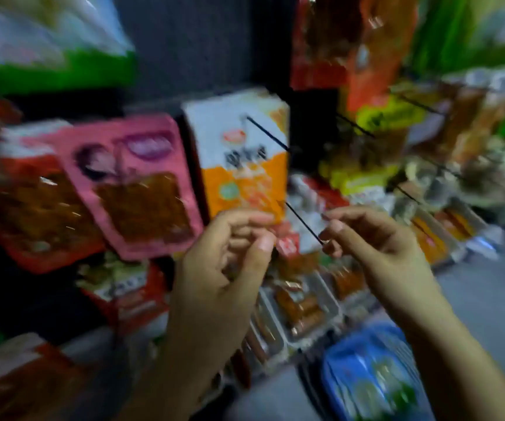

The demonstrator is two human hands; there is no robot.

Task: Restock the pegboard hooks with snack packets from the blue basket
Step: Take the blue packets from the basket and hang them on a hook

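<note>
My feed is blurred. My right hand (363, 235) pinches the tip of a black pegboard hook (304, 223). My left hand (230, 253) has its fingers curled at the bottom edge of a white-and-orange snack packet (242, 153) hanging beside a pink packet (136, 183); a grip I cannot tell. The blue basket (372, 372) sits low right.
</note>
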